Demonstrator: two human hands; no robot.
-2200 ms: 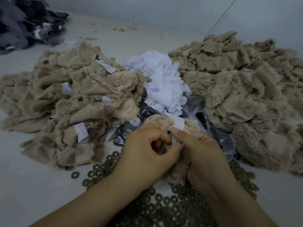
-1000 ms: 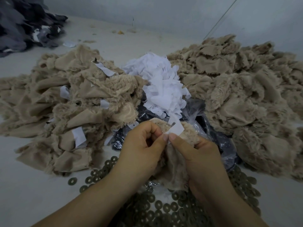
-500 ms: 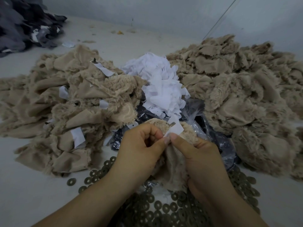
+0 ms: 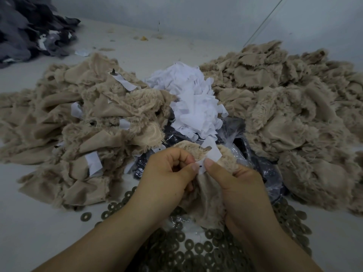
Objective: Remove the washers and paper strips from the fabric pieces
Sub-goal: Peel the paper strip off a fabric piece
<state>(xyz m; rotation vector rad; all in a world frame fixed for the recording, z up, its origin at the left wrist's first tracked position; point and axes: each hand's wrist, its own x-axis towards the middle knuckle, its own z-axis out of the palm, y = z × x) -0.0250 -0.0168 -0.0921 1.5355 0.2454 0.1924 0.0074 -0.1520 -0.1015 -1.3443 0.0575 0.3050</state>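
Observation:
I hold a tan furry fabric piece (image 4: 204, 195) between both hands at the centre front. My left hand (image 4: 167, 177) grips its left side with fingers curled. My right hand (image 4: 237, 185) holds its right side, thumb pressing a white paper strip (image 4: 211, 154) that sticks up from the fabric. Both thumbs meet at a small dark hole in the strip. Whether a washer sits on this piece is hidden by my fingers.
A tan fabric pile with paper strips (image 4: 82, 132) lies at left, another tan pile (image 4: 284, 118) at right. Loose white strips (image 4: 192, 103) heap on a dark plastic bag (image 4: 237, 132). Several washers (image 4: 196, 248) cover the table front. Grey fabric (image 4: 25, 30) sits far left.
The paper strip has come up from under my thumbs and now stands free above the fabric piece. Both hands have stayed in about the same place, thumbs still together.

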